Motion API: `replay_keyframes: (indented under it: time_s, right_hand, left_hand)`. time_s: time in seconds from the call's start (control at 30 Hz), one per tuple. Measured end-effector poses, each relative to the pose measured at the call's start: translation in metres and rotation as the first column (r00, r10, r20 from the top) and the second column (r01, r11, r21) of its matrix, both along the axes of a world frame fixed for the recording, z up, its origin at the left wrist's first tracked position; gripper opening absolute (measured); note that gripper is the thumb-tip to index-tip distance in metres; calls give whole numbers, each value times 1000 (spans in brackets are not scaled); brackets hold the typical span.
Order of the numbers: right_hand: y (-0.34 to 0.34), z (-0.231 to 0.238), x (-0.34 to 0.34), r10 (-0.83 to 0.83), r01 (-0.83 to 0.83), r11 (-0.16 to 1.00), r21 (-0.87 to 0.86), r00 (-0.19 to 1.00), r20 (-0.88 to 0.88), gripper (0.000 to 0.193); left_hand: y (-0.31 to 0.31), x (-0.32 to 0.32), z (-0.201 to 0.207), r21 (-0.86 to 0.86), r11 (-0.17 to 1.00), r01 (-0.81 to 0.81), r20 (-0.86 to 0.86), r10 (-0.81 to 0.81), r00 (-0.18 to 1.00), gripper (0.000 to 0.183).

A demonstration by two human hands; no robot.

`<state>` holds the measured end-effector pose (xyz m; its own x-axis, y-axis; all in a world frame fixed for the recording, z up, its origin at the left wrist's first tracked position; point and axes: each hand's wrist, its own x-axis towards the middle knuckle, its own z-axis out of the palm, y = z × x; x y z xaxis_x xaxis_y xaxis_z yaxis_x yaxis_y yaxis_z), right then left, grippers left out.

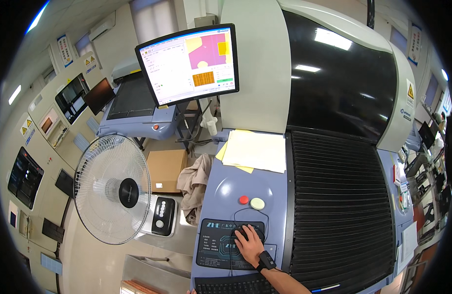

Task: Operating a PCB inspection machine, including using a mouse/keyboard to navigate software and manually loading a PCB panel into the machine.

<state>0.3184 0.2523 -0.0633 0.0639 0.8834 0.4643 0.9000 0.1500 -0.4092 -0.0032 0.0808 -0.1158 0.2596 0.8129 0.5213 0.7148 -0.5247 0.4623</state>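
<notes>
My right hand, with a black band on its wrist, lies over a dark computer mouse that is mostly hidden under the fingers. Beneath the mouse is a black printed mouse pad on the blue-grey machine ledge. A black keyboard sits at the lower edge, in front of the pad. Only a sliver of my left hand shows beside the keyboard's left end; its fingers are mostly cut off. Above, a lit monitor displays a purple and yellow picture and a small orange panel.
A red button and a pale button stand beyond the pad, with paper sheets farther back. Ribbed black bellows fill the machine bed at right. A standing fan, cardboard box and beige cloth are at left.
</notes>
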Motion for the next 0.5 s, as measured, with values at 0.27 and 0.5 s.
replay_keyframes:
  time_s: [0.27, 0.5]
  right_hand:
    - [1, -1, 0, 3, -3, 1000, -1, 1000, 0, 34]
    - [1, 0, 0, 5, -5, 1000, 10, 1000, 15, 35]
  left_hand:
    - [-1, 4, 7, -41, 999, -22, 29, 23, 999, 57]
    - [-1, 4, 10, -68, 997, -36, 31, 38, 999, 57]
